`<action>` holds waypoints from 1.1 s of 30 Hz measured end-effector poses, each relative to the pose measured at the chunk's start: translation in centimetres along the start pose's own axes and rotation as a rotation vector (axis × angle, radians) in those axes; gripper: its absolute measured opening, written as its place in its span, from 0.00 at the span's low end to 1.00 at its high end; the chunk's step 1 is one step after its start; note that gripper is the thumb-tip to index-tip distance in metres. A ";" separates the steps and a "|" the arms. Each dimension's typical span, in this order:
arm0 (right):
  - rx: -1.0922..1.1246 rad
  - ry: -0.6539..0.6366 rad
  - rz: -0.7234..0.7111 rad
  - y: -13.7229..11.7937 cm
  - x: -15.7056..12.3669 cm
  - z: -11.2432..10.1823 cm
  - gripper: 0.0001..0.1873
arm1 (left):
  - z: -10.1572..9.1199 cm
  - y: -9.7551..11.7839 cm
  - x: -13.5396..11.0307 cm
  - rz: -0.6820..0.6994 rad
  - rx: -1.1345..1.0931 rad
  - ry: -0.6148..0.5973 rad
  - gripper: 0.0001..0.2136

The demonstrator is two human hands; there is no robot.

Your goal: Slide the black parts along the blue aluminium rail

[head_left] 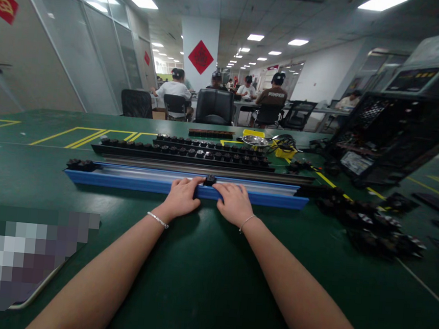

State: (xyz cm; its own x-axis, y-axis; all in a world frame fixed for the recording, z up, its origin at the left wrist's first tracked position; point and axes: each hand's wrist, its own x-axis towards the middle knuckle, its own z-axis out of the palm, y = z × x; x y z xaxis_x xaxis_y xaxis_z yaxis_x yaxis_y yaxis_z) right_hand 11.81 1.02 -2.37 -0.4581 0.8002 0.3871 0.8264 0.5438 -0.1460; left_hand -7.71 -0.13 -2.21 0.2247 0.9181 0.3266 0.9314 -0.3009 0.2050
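Note:
A long blue channel-shaped rail [125,183] with a pale metallic inside lies crosswise on the green table. Near its middle sits a small black block [210,179], between my two hands. My left hand [181,197] curls over the rail's near wall, its index fingertip at the block's left side. On the other side, my right hand [234,201] grips the same wall, fingertips close to the block's right side. Whether the fingertips press on the block is hard to make out. More black pieces [81,164] sit in the rail's left end.
Behind the blue rail lie a dark bar [211,169] and black strips [182,152] carrying rows of small round parts. Loose black parts [372,219] pile up at right, near an open computer case [372,132]. A metal dish [255,140] stands farther back; a blurred-out object [26,260] lies left.

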 end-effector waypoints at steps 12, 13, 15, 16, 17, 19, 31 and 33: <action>-0.016 0.019 -0.006 -0.2 -0.1 0.4 0.24 | 0.2 0.0 -0.1 0.006 0.025 0.009 0.31; -0.017 0.020 -0.008 -0.2 -0.1 0.4 0.24 | 0.2 0.0 -0.1 0.010 0.029 0.011 0.31; -0.019 0.020 -0.011 -0.2 -0.1 0.4 0.24 | 0.2 0.0 -0.2 0.018 0.033 0.014 0.31; -0.018 0.019 -0.013 -0.1 -0.1 0.4 0.24 | 0.2 0.0 -0.2 0.022 0.034 0.015 0.31; -0.017 0.020 -0.017 -0.1 -0.1 0.4 0.24 | 0.3 0.0 -0.2 0.027 0.034 0.016 0.31; -0.013 0.022 -0.028 0.0 -0.1 0.4 0.24 | 0.3 0.0 -0.3 0.034 0.033 0.017 0.31; -0.025 0.027 -0.052 0.7 -0.2 0.7 0.25 | 0.3 0.0 -0.4 0.038 0.030 0.013 0.27; -0.022 0.026 -0.051 0.8 -0.2 0.8 0.25 | 0.3 0.0 -0.4 0.046 0.024 0.011 0.27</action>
State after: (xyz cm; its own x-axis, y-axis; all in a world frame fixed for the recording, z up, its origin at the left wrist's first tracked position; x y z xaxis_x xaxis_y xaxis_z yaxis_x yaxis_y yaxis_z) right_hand 12.28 1.49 -3.27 -0.4910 0.7647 0.4173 0.8094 0.5776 -0.1060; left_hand -7.74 -0.39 -2.67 0.2639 0.9006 0.3453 0.9269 -0.3359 0.1676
